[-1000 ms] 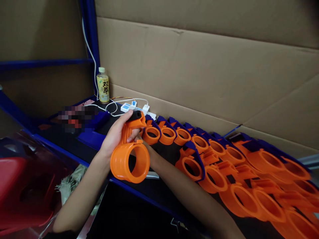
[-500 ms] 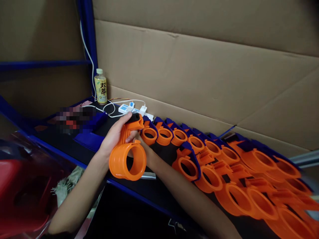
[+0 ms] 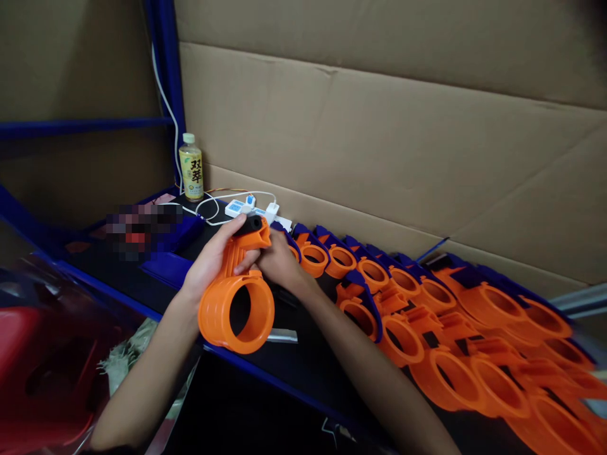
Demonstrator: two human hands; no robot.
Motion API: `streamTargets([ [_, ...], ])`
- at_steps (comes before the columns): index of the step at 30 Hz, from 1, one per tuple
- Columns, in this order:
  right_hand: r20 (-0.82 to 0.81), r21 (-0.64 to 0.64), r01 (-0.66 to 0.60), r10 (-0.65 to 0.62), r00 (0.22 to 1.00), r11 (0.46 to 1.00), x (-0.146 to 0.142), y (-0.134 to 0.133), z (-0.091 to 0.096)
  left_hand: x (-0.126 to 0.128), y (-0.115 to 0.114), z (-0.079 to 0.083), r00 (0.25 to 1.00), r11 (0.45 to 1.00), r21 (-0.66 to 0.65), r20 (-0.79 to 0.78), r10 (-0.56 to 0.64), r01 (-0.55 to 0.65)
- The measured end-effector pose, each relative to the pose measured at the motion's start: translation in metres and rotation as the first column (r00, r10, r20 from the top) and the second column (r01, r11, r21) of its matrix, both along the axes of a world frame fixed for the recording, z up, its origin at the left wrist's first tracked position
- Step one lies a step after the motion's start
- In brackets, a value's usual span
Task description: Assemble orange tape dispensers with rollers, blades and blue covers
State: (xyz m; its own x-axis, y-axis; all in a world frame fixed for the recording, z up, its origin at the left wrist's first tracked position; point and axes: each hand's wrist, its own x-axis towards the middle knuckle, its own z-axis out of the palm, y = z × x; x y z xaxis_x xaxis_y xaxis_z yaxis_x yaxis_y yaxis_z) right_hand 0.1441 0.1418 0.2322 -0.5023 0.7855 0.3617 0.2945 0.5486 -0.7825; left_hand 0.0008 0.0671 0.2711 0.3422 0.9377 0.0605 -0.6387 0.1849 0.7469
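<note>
My left hand (image 3: 214, 256) is wrapped round the handle-like stem of an orange plastic part (image 3: 208, 316), its thumb on top. The part has a wide ring at its lower end, opening toward the right. A black piece (image 3: 253, 223) with a round hole sits at its upper end, by my left thumb. My right hand (image 3: 281, 260) is close behind the part on its right side, back of the hand showing and curled. Its fingertips are hidden behind the part, so whatever they grip cannot be seen.
Rows of similar orange ringed parts (image 3: 446, 379), several with dark blue pieces, cover the right of the black tabletop. A power strip (image 3: 236, 208) with white cables, a yellow-labelled bottle (image 3: 191, 169) and a blue flat piece (image 3: 165, 272) lie further left. A red stool (image 3: 42, 373) stands at lower left.
The orange part has shifted slightly left and down with my left hand. My right hand, mostly hidden behind the part before, has come out to the right and shows its back.
</note>
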Motion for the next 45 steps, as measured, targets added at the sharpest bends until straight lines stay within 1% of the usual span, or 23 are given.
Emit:
streamTargets([
  [2,-0.104,-0.012,0.022,-0.023,0.994,1.0,0.018,0.005,0.019,0.0,0.003,-0.001,0.999,0.999,-0.003,-0.007,0.053,-0.053],
  [3,-0.177,-0.059,0.005,-0.015,0.984,0.998,0.027,0.005,0.028,0.001,0.004,-0.003,0.996,0.996,-0.009,-0.012,0.086,-0.086],
  [5,-0.288,-0.168,-0.073,0.022,0.957,0.983,0.044,0.002,0.044,0.003,0.008,-0.007,0.987,0.987,-0.019,-0.029,0.16,-0.16],
  [7,-0.326,-0.233,-0.139,0.057,0.944,0.962,0.057,-0.006,0.056,0.007,0.009,-0.011,0.972,0.973,-0.011,-0.05,0.229,-0.23],
  [9,-0.303,-0.242,-0.143,0.065,0.951,0.96,0.064,-0.016,0.063,0.012,0.008,-0.014,0.961,0.963,0.002,-0.067,0.268,-0.268],
  [15,-0.172,-0.249,-0.046,0.002,0.985,0.967,0.066,-0.032,0.068,0.022,0.005,-0.017,0.956,0.963,0.014,-0.113,0.271,-0.271],
  [18,-0.155,-0.229,0.019,-0.056,0.986,0.973,0.063,-0.036,0.071,0.024,0.007,-0.02,0.938,0.946,0.046,-0.122,0.324,-0.321],
  [20,-0.118,-0.244,0.067,-0.098,0.988,0.968,0.059,-0.038,0.073,0.026,0.007,-0.023,0.918,0.928,0.088,-0.142,0.372,-0.362],
  [24,-0.037,-0.265,0.141,-0.157,0.987,0.954,0.053,-0.036,0.065,0.031,0.008,-0.029,0.867,0.889,0.186,-0.206,0.453,-0.42],
  [27,-0.022,-0.224,0.19,-0.2,0.98,0.956,0.051,-0.031,0.055,0.035,0.008,-0.032,0.822,0.852,0.232,-0.236,0.518,-0.47],
  [31,-0.011,-0.137,0.257,-0.261,0.965,0.957,0.046,-0.034,0.048,0.037,0.01,-0.035,0.798,0.835,0.255,-0.26,0.544,-0.487],
  [32,-0.002,-0.094,0.275,-0.276,0.961,0.957,0.044,-0.037,0.047,0.038,0.01,-0.036,0.793,0.832,0.253,-0.26,0.55,-0.494],
  [34,0.029,0.033,0.311,-0.312,0.95,0.95,0.039,-0.045,0.048,0.04,0.011,-0.039,0.781,0.819,0.247,-0.253,0.57,-0.518],
  [36,0.069,0.172,0.329,-0.345,0.936,0.929,0.035,-0.052,0.049,0.041,0.013,-0.041,0.776,0.812,0.243,-0.245,0.581,-0.532],
  [38,0.131,0.271,0.313,-0.357,0.925,0.91,0.032,-0.058,0.052,0.042,0.014,-0.044,0.774,0.81,0.243,-0.245,0.584,-0.535],
  [41,0.302,0.351,0.237,-0.349,0.887,0.906,0.034,-0.062,0.058,0.041,0.016,-0.044,0.777,0.818,0.23,-0.259,0.574,-0.528],
  [43,0.426,0.334,0.172,-0.312,0.849,0.926,0.039,-0.063,0.062,0.039,0.016,-0.043,0.79,0.832,0.209,-0.263,0.553,-0.513],
  [45,0.5,0.268,0.118,-0.242,0.832,0.956,0.047,-0.062,0.066,0.039,0.015,-0.041,0.819,0.859,0.175,-0.258,0.512,-0.482],
])
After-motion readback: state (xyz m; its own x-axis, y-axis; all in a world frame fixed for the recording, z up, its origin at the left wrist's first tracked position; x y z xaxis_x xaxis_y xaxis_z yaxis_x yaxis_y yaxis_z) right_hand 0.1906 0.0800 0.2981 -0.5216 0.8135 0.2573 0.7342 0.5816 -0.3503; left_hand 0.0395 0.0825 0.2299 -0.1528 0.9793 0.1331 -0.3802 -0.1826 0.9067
